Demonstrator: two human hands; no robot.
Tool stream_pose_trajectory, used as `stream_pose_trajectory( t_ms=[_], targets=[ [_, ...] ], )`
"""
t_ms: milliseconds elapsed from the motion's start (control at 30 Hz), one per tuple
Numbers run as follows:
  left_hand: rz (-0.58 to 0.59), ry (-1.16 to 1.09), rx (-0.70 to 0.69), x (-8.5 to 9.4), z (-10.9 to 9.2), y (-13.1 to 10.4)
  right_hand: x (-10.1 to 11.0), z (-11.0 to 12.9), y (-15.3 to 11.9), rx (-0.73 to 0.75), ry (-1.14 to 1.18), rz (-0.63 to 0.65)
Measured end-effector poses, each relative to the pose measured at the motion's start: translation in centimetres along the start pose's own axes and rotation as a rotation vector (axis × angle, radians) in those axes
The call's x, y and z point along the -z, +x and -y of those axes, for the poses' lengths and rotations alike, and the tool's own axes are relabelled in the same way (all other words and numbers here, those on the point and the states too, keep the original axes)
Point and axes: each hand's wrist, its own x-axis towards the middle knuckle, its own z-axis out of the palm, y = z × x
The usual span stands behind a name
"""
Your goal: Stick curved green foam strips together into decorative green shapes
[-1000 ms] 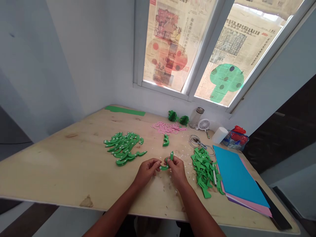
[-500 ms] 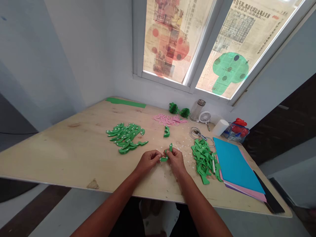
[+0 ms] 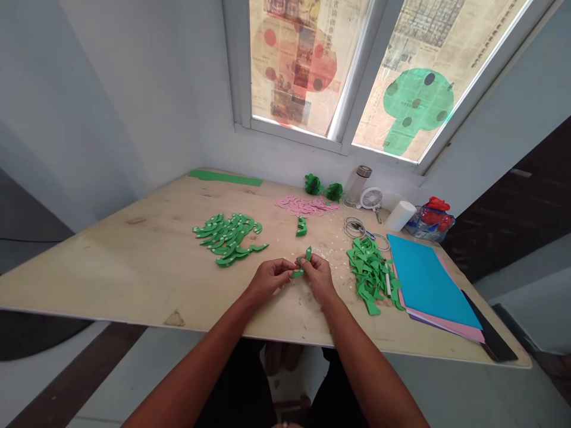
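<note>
1. The left window newspaper [image 3: 303, 59] is showing a vertical Chinese line [image 3: 327, 27] including "方向的"; its lower characters are blurring.
2. The right window newspaper [image 3: 410, 50] is carrying small print [image 3: 495, 35], too blurred to read.

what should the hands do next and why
Probably pick at a white patch on the curved green piece with the left hand: its fingertips are already at the piece's lower end, the right hand grips the piece, and small white bits lie scattered nearby.

On the table [image 3: 111, 273], cut-outs [image 3: 228, 236] lie left of the hands [image 3: 271, 278], scraps [image 3: 366, 270] right.
</note>
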Motion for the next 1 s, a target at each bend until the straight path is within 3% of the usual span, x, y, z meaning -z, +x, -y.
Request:
stream_pose_trajectory(
  t_ms=[167, 400, 633, 1000],
  targets=[
    [0.002, 0.007, -0.025, 0.1, 0.5, 0.2, 0.4, -0.2, -0.1, 0.011, -0.015, 0.035],
    [0.019, -0.035, -0.043, 0.0, 0.7, 0.3, 0.5, -0.8, 0.2, 0.010, 0.011, -0.036],
    [0.059, -0.030, -0.041, 0.3, 1.5, 0.7, 0.5, -0.4, -0.1, 0.007, -0.039, -0.014],
    [0.048, -0.105, -0.074, 0.2, 0.8, 0.5, 0.6, -0.9, -0.1, 0.017, -0.094, 0.037]
  ],
)
